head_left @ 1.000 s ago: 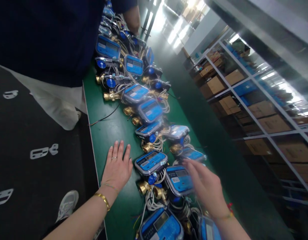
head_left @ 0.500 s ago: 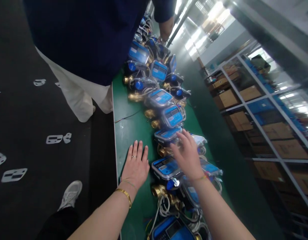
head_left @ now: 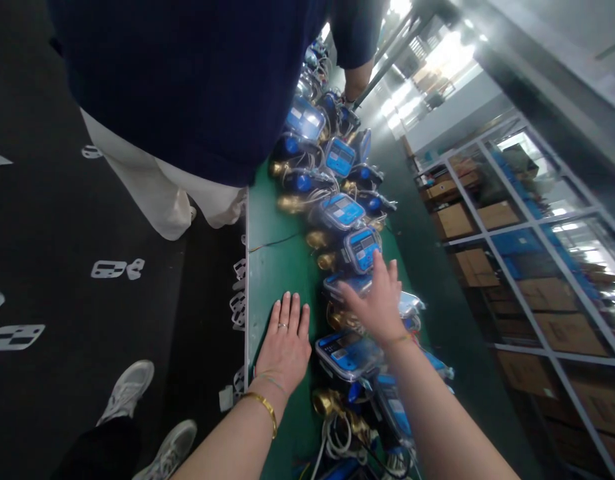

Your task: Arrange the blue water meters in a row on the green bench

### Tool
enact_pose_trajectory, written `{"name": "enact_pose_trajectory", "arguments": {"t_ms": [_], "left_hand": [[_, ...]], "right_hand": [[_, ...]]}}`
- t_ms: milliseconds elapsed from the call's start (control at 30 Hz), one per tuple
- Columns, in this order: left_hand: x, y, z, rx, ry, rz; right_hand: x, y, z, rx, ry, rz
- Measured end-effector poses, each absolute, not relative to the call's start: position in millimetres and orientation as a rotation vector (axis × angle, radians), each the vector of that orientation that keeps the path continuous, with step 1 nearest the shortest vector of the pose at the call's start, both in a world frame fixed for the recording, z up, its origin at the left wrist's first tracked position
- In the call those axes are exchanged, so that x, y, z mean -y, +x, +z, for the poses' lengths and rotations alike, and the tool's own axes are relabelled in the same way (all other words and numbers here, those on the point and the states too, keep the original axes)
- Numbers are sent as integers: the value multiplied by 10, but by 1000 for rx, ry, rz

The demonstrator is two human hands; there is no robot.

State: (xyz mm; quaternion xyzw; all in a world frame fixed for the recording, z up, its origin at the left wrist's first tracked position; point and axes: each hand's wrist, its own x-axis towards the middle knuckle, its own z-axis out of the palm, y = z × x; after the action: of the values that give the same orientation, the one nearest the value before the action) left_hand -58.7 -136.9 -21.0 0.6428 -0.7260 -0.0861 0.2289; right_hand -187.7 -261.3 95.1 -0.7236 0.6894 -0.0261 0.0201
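My left hand (head_left: 286, 345) lies flat, palm down, on the green bench top (head_left: 267, 267), fingers together, with a ring and a gold bracelet on that arm. My right hand (head_left: 377, 303) reaches forward over a row of blue-faced meters with brass fittings; its spread fingers hover above one meter (head_left: 348, 285) and near another meter (head_left: 363, 248). It holds nothing that I can see. A closer meter (head_left: 348, 352) lies between my two arms, with brass couplings (head_left: 328, 402) and white cable beside it.
A person in a dark top (head_left: 197, 80) and white trousers (head_left: 152, 193) stands at the bench's left edge, just beyond my hands. More meters (head_left: 307, 120) run up the bench. Shelving with cardboard boxes (head_left: 497, 217) lines the right. My shoes (head_left: 130, 390) are on the dark floor.
My right hand has moved forward along the row of meters, from over the near ones to the farther ones. My left hand stays flat on the bench. The view has shifted left.
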Motion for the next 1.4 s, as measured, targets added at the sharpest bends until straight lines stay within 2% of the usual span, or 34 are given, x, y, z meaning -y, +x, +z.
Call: {"name": "enact_pose_trajectory", "arguments": {"t_ms": [267, 567, 733, 1067, 1400], "left_hand": [[1383, -620, -236, 1948, 1759, -191], [1386, -665, -232, 1904, 1754, -161], [1373, -685, -256, 1906, 1755, -183], [1367, -697, -263, 1885, 1762, -180], [1328, -708, -414, 1818, 1737, -109]], "right_hand": [[2941, -1635, 1030, -2207, -2217, 104], [3329, -1391, 1096, -2174, -2320, 105], [3519, -1272, 1061, -2201, -2300, 234], [3682, -1091, 986, -2160, -2569, 396], [3698, -910, 1054, -2095, -2560, 637]]}}
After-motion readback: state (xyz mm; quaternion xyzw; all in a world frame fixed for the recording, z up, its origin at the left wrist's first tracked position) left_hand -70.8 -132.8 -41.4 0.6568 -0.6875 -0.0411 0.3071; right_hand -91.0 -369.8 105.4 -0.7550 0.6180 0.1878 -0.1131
